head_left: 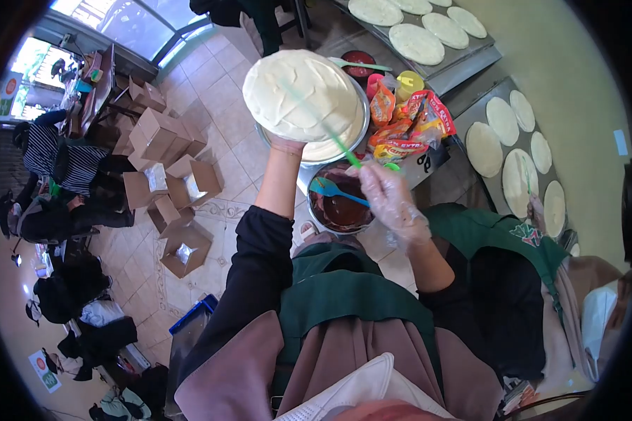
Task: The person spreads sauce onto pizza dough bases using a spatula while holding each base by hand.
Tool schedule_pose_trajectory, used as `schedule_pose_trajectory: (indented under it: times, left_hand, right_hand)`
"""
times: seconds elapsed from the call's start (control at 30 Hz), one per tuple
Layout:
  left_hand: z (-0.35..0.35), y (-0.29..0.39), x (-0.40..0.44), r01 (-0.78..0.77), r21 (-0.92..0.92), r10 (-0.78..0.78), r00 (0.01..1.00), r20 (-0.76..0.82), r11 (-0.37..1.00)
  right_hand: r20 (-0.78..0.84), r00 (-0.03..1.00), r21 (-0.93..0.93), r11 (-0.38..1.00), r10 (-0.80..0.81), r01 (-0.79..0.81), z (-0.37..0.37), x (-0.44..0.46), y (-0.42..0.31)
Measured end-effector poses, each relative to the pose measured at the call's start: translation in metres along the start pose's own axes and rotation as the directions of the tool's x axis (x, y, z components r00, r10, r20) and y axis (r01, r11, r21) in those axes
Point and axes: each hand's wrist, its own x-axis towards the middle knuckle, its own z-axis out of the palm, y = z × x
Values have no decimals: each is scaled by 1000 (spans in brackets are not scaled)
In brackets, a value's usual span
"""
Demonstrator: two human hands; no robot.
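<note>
A round, flat piece covered in white cream [298,95] rests on my left hand [286,146], whose fingers are hidden beneath it. My right hand [395,200], in a clear plastic glove, is closed round the handle of a green spatula [340,146]. The spatula's blurred tip is over the cream. Behind the coated piece is a metal bowl of white cream [323,151]. Below it, a bowl of dark brown mixture [340,210] holds a blue spatula [333,189].
Colourful packets [414,123] and a yellow container [409,84] lie right of the bowls. Trays with round white pieces [502,119] stand at the right, where a co-worker in a green apron [484,228] works. Open cardboard boxes [189,179] are on the floor; several people are at left.
</note>
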Motion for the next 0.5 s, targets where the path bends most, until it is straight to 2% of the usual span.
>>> schedule_pose_trajectory:
  times: [0.07,0.1,0.13,0.2,0.23,0.3,0.33,0.4,0.5]
  left_hand:
    - [8,3,-1,-20,-48,21,999,35,999]
    - [7,3,-2,-11,-16,11,1000,-7,1000]
    - [3,3,0,-4,-9,4,1000,-24,1000]
    - [-3,0,4,58,-59,-56,998,39,997]
    - [-2,-3,3,71,-60,-70,997,29,996]
    - [2,-9,3,117,-102,-111,992,60,988]
    - [-2,-14,4,124,-105,-118,991,59,987]
    - [-9,-26,9,127,-295,-81,983,163,947]
    - [-27,-42,11,202,-382,-129,970,207,902]
  right_hand:
    - [11,993,226,967,114,-114,-14,2,13]
    - [-26,979,350,919,204,-182,-16,3,20]
    - [-35,939,245,913,343,-325,-22,3,32]
    - [-185,976,8,993,114,-115,-24,3,44]
    - [-191,973,12,991,131,-131,-21,-1,49]
    - [-255,963,-155,980,85,-127,-11,-6,57]
    - [-260,961,-157,978,91,-135,-2,-10,60]
    - [-263,958,-328,923,114,-200,24,-27,61]
    - [-258,959,-350,937,-116,19,56,-40,56]
